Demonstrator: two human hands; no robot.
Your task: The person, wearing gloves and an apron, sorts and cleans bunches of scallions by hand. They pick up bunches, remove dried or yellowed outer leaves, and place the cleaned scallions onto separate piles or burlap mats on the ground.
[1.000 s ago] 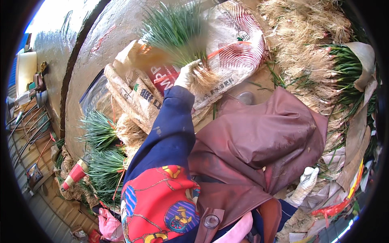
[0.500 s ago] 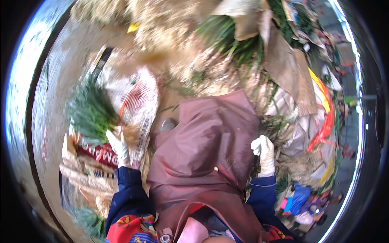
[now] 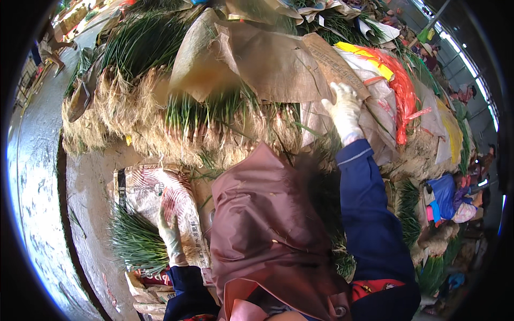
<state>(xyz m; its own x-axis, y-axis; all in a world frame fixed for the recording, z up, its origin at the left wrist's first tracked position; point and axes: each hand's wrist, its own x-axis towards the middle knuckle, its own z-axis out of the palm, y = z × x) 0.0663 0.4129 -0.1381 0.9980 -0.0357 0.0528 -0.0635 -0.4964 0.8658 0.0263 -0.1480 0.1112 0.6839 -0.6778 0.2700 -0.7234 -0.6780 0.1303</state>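
My left hand [image 3: 171, 234], in a whitish glove, has its fingers stretched apart beside a bunch of green onions [image 3: 138, 241]. That bunch lies on a printed white sack [image 3: 179, 195] to my left. Farther out on the right, my right hand [image 3: 345, 111], gloved too, is spread open at the edge of a brown sack-like sheet [image 3: 273, 64]. Whether it touches the sheet I cannot tell. Under the sheet, a row of green onions [image 3: 206, 115] shows its stems and pale hairy roots. A maroon apron [image 3: 267, 208] covers my lap.
More green onions [image 3: 142, 45] are piled at the far left. Orange-red plastic [image 3: 399, 88] and a pale sack [image 3: 369, 125] lie right of the sheet. Folded brown sacks [image 3: 142, 297] are at near left. People [image 3: 444, 200] are off to the right.
My right hand has reached forward from beside the apron and its curled fingers have spread. My left hand has come away from the roots of the onion bunch. The view has tilted up.
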